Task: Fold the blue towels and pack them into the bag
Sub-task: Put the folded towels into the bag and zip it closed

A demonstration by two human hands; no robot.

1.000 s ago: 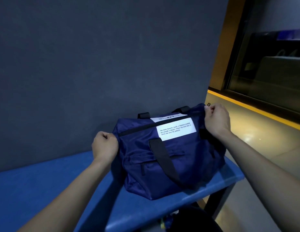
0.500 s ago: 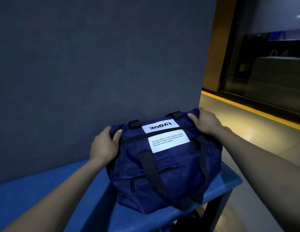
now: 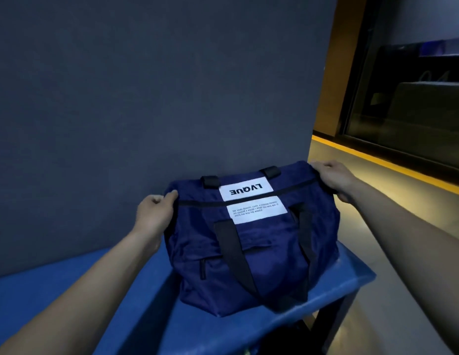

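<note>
A navy blue bag (image 3: 269, 254) with black straps and two white labels stands on the right end of a blue bench (image 3: 69, 298). Its black top zip runs shut from end to end. My left hand (image 3: 155, 216) grips the bag's upper left corner, fingers curled over the fabric. At the upper right corner my right hand (image 3: 334, 176) holds the other end, fingers wrapped over the top edge. No blue towels show; the bag's inside is hidden.
A dark grey wall (image 3: 146, 85) rises right behind the bench and the bag. The bench's right edge (image 3: 361, 280) ends just past the bag, with a polished floor (image 3: 392, 252) beyond. A yellow strip and a dark glass window (image 3: 412, 98) lie at the right.
My right hand has let go of the zip pull at the right end and now holds that top corner. My left hand has shifted onto the left top corner. The bag's top has tilted toward me.
</note>
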